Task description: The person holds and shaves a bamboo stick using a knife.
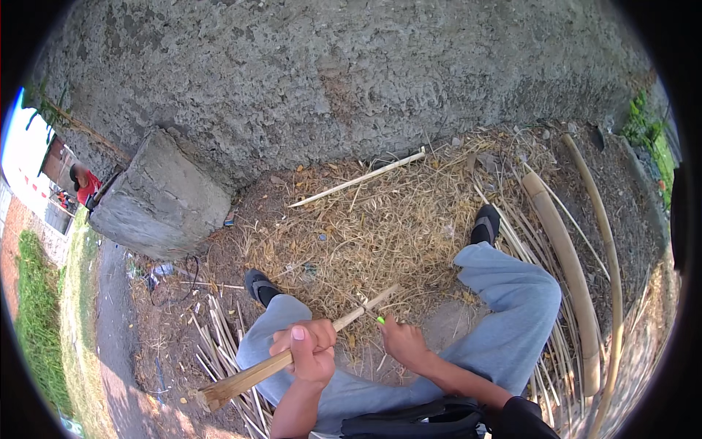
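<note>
My left hand [311, 353] is closed around a split bamboo stick [256, 373], thumb lying along the top. The stick slants from its thick, rough end at lower left to a thinner end pointing away between my knees. In my right hand [406, 344] is a small knife [380, 320] with a bright green handle, mostly covered by my fingers. Its short blade meets the stick just beyond my left hand, though little of the blade shows. Beneath both hands, pale shavings [380, 241] cover the ground.
Thin split strips [219, 329] lie beside my left leg. A thick bamboo pole [567, 278] and a curved pole [607, 249] lie right of my other leg. Ahead, a pale stick [358, 178] rests before a rough wall [365, 80]. A concrete block [164, 197] and a person [88, 183] are at left.
</note>
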Motion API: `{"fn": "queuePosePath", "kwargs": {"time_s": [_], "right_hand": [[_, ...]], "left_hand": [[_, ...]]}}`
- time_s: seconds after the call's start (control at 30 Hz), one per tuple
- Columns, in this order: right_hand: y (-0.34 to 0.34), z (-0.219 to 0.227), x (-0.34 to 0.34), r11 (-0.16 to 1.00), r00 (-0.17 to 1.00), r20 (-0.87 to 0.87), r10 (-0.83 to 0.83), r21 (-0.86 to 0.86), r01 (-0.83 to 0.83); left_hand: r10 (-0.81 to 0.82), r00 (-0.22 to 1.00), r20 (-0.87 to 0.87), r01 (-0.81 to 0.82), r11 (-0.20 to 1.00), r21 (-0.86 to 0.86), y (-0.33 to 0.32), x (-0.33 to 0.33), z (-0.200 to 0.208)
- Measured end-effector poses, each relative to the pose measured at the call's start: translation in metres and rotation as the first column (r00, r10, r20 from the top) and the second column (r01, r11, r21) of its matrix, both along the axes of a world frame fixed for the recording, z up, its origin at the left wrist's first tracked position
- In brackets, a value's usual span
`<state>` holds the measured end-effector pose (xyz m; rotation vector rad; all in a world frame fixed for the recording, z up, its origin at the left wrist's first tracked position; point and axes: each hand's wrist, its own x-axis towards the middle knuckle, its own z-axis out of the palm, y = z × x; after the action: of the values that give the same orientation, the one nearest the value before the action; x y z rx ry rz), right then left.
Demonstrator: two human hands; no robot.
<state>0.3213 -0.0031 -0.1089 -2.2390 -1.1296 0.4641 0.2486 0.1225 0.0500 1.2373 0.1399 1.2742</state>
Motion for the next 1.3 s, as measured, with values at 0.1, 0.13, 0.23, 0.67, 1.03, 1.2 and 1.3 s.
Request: {"fn": "queuePosePath", "kwargs": {"time_s": [0.1, 0.13, 0.23, 0.67, 1.03, 1.2, 1.3], "right_hand": [[0.001, 0.030, -0.005, 0.999, 0.999, 0.006, 0.041, 0.009, -0.041], [0.001, 0.043, -0.006, 0.996, 0.996, -0.021, 0.092, 0.016, -0.092], [0.001, 0.032, -0.005, 0.998, 0.997, -0.050, 0.064, -0.017, -0.065], [0.005, -0.006, 0.012, 0.999, 1.000, -0.014, -0.022, -0.042, 0.021], [0.007, 0.001, 0.005, 0.998, 0.997, 0.073, -0.027, -0.059, 0.031], [0.000, -0.010, 0.005, 0.997, 0.996, 0.084, 0.005, -0.083, 0.002], [-0.018, -0.102, 0.035, 0.988, 0.987, 0.141, -0.083, -0.118, 0.100]], "left_hand": [[0.010, 1.000, 0.001, -0.010, 0.999, -0.036, 0.006, -0.006, -0.002], [0.018, 1.000, -0.017, -0.019, 0.999, -0.047, 0.007, -0.006, -0.002], [0.020, 1.000, -0.018, -0.020, 0.999, -0.027, -0.002, -0.001, 0.001], [0.022, 0.999, -0.037, -0.023, 1.000, -0.020, 0.005, 0.007, -0.004], [0.027, 0.997, 0.074, -0.019, 0.995, -0.098, 0.016, 0.008, -0.009], [-0.015, 0.998, 0.056, 0.014, 1.000, 0.017, -0.001, 0.005, -0.004], [-0.047, 0.997, 0.057, 0.048, 0.999, -0.015, -0.011, 0.016, -0.006]]}}
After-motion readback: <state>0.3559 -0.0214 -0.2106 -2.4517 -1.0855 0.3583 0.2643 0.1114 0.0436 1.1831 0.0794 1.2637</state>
